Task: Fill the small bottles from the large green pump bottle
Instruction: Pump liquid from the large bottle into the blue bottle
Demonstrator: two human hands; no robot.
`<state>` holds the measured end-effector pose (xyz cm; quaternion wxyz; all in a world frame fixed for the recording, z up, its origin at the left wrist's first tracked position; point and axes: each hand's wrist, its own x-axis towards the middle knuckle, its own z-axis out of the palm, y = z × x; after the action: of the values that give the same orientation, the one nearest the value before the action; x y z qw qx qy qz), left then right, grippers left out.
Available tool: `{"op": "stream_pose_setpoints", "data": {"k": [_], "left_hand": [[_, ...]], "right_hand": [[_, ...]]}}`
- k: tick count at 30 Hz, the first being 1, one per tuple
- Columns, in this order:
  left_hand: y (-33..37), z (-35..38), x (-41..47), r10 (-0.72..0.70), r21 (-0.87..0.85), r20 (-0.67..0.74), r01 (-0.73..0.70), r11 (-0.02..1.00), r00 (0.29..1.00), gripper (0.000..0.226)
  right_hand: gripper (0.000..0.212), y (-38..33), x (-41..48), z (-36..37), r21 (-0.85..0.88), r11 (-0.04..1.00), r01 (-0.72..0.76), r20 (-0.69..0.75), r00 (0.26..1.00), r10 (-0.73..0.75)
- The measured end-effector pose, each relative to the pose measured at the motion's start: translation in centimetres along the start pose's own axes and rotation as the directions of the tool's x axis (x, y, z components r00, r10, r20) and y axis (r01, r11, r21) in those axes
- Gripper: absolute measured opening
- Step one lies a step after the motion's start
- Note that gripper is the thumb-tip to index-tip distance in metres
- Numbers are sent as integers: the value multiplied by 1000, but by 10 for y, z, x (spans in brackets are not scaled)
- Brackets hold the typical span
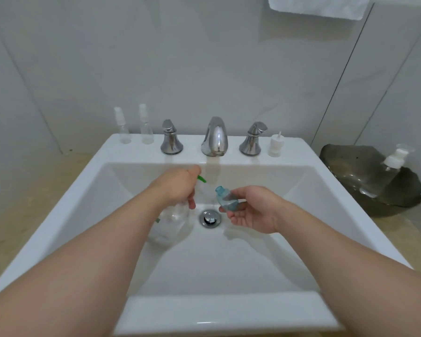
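Over the white sink basin (229, 259), my left hand (178, 184) grips the top of a large clear pump bottle (173, 220) whose green nozzle (201, 178) points right. My right hand (250, 210) holds a small blue-tinted bottle (225, 199), tilted with its open neck toward the nozzle, a short gap between them. Two small clear spray bottles (124, 128) (146, 127) stand on the sink ledge at the back left. A small white pump cap (275, 145) stands on the ledge at the right.
A chrome faucet (215, 137) with two handles (171, 139) (252, 139) sits at the back of the sink, the drain (210, 218) below my hands. A dark leaf-shaped tray (372, 181) on the right counter holds a clear bottle (384, 173) with a white pump. A white towel (319, 6) hangs above.
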<state>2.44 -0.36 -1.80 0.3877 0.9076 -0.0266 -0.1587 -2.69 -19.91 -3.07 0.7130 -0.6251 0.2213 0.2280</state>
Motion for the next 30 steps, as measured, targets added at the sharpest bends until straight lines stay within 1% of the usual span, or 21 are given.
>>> {"op": "stream_pose_setpoints", "data": {"k": [2, 5, 7, 11, 13, 15, 17, 19, 20, 22, 24, 27, 28, 30], "left_hand": [[-3, -4, 2, -3, -78, -6, 3, 997, 1000, 59], [-2, -5, 4, 23, -147, -22, -26, 989, 999, 46], [-3, -5, 6, 12, -162, -45, -20, 987, 999, 41], [-4, -5, 6, -41, -135, -39, 35, 990, 998, 49], [-2, -1, 6, -38, -74, -54, 34, 997, 998, 57], [-1, 2, 5, -29, 1, -55, 29, 1000, 998, 70], [-1, 5, 4, -39, 62, -22, 40, 997, 999, 81], [-1, 6, 3, -47, 100, 7, 46, 994, 999, 84], [-1, 6, 3, -41, 102, 17, 39, 994, 999, 87], [-1, 4, 3, -32, 51, 31, 30, 998, 999, 89], [-3, 2, 5, -33, -8, 62, 33, 999, 998, 84], [-2, 0, 5, -25, -65, 73, 30, 997, 997, 64], [-3, 0, 6, -23, -83, 62, 28, 996, 998, 59], [-4, -1, 6, -23, -94, 32, 25, 995, 999, 57]], "right_hand": [[15, 1, -1, 1, -10, 1000, 2, 11, 1000, -2], [23, 1, -1, 2, -6, 999, 32, 29, 999, -31], [27, -1, -2, 1, 11, 998, 65, 32, 997, -65], [25, -3, -2, -2, -2, 995, 95, 17, 995, -95], [23, -2, 0, -1, -9, 995, 101, 27, 995, -101], [21, -1, 0, 1, -7, 993, 118, 33, 992, -118], [20, 0, 0, 2, 11, 991, 130, 40, 991, -130], [20, 0, 0, 3, 37, 991, 127, 57, 990, -129], [20, 0, 0, 3, 50, 991, 122, 64, 990, -125], [21, -1, -1, 1, 75, 991, 108, 91, 989, -114], [27, -3, -1, -1, 84, 990, 109, 136, 983, -119], [40, -2, -3, -5, 45, 989, 144, 181, 972, -149], [41, -1, -3, -5, 35, 987, 154, 191, 969, -158], [40, 0, -2, -5, 4, 985, 175, 202, 964, -172]]}}
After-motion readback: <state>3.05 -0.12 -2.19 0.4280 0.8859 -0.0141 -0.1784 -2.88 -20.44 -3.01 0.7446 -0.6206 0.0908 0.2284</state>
